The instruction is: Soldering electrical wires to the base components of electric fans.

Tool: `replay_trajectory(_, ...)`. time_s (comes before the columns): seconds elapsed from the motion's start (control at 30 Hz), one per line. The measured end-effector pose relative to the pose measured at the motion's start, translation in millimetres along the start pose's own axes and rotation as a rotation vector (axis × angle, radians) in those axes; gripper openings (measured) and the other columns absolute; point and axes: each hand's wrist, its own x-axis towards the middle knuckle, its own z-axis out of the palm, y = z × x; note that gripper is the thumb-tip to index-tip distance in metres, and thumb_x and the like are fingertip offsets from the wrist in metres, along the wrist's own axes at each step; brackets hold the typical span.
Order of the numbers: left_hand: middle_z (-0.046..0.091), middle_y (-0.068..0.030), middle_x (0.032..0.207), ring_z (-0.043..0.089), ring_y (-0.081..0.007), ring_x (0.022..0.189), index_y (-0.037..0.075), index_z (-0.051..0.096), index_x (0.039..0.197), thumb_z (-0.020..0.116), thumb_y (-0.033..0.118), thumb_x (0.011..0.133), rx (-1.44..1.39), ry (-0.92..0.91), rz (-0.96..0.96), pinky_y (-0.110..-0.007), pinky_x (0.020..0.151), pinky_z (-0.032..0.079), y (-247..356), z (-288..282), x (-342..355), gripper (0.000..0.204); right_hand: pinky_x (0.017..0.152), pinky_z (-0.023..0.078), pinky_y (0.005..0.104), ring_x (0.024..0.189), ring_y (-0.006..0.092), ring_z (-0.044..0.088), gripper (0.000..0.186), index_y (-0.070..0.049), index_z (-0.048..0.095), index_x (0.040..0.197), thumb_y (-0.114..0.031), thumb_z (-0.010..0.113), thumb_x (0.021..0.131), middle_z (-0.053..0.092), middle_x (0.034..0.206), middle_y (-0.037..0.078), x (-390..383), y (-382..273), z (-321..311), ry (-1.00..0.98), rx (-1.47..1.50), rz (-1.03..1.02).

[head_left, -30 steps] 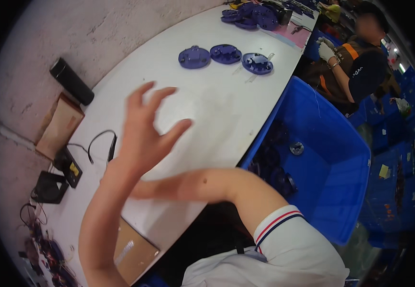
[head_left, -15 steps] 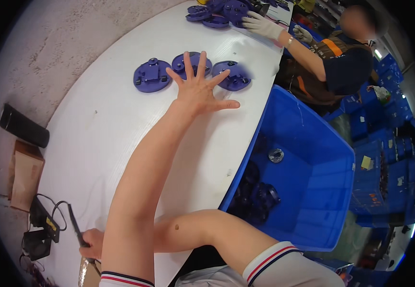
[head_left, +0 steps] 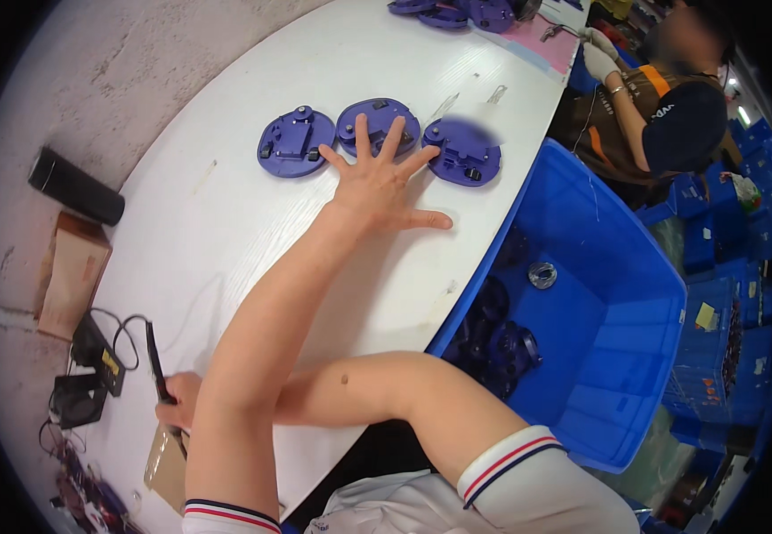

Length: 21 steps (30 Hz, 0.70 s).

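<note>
Three round purple plastic housings lie in a row on the white table (head_left: 226, 214): a left one (head_left: 295, 147), a middle one (head_left: 377, 120) and a right one (head_left: 466, 160). My left hand (head_left: 379, 182) reaches toward them palm down with fingers spread. Its fingertips overlap the middle housing and the near edge of the right one; whether they touch is unclear. Crossed beneath my left arm, my right hand (head_left: 181, 400) closes round a black corded pen-shaped tool (head_left: 156, 356), like a soldering iron, beside a small cardboard box (head_left: 166, 467).
A blue bin (head_left: 617, 338) with dark parts (head_left: 501, 338) and a clear tape roll (head_left: 541, 275) stands right of the table. A gloved co-worker (head_left: 639, 125) is beyond, near more purple housings (head_left: 457, 13). A black cylinder (head_left: 76, 185), cardboard (head_left: 74, 276) and a black device (head_left: 97, 351) line the left.
The head view has shifted slightly. The co-worker's gloved hand has left the far pile of housings and drawn back right. My left hand stays spread, and my right still grips the tool.
</note>
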Motion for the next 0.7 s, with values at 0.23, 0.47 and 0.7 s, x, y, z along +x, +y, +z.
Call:
replay_trajectory(0.23, 0.019, -0.0148, 0.152, 0.001, -0.0517, 0.137, 0.031, 0.045, 0.135, 0.064, 0.078, 0.058, -0.047, 0.013, -0.085, -0.082, 0.092, 0.013, 5.2, -16.9, -110.8, 0.092, 0.058, 0.044, 0.0344, 0.059, 0.0234, 0.045, 0.023, 0.001, 0.056, 0.069, -0.021, 0.059, 0.076, 0.053, 0.06, 0.009, 29.0, 8.4, 15.4, 0.216, -0.08, -0.114)
replay_trajectory(0.47, 0.028, -0.0207, 0.146, 0.012, -0.0537, 0.134, 0.022, 0.046, 0.133, 0.068, 0.068, 0.066, -0.129, 0.008, -0.264, -0.077, 0.094, 0.018, 5.1, -27.5, -190.6, 0.084, 0.047, 0.034, 0.0223, 0.054, 0.01, 0.041, 0.019, -0.003, 0.058, 0.064, -0.019, 0.058, 0.076, 0.05, 0.056, 0.0, 22.2, 9.4, 12.9, 0.269, 0.012, -0.258)
replay_trajectory(0.7, 0.043, -0.0301, 0.127, 0.03, -0.0497, 0.127, -0.003, 0.046, 0.126, 0.073, 0.056, 0.065, -0.308, 0.441, -0.235, -0.058, 0.104, 0.022, 32.8, -26.3, -191.2, 0.09, 0.04, 0.027, 0.0235, 0.046, 0.01, 0.035, 0.019, -0.003, 0.057, 0.065, -0.017, 0.058, 0.077, 0.049, 0.054, 0.002, 26.7, 5.5, 23.8, 0.418, 0.156, -0.191)
